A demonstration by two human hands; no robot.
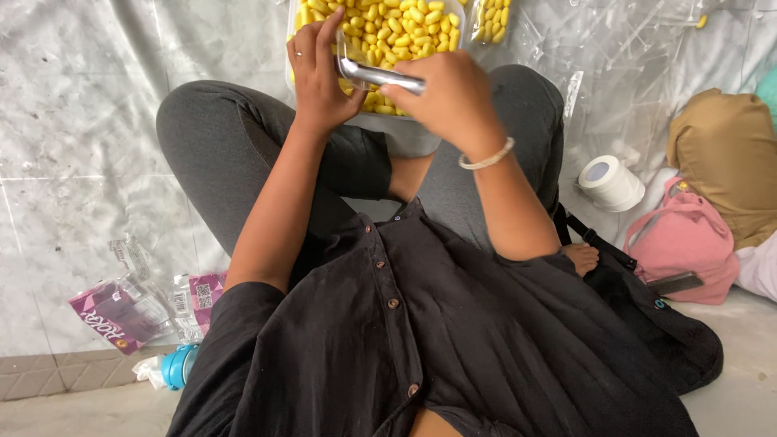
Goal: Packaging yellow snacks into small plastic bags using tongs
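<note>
Yellow capsule-shaped pieces (396, 28) fill a white tub (405, 133) at the top centre of the frame, between a seated person's knees. Both hands work over it: the left hand (316, 73) pinches a small clear bag (350, 50), while the right hand (453, 97) grips a shiny metal tool (380, 77) at its mouth. A white tape roll (611, 182) lies right.

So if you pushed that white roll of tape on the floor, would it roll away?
Probably not as it lies: the white roll of tape seems to rest on its flat side beside the pink bag, so a push would likely just slide it. Stood on its edge, its round shape would probably let it roll. It looks small and hollow in the middle, so likely light.
</note>
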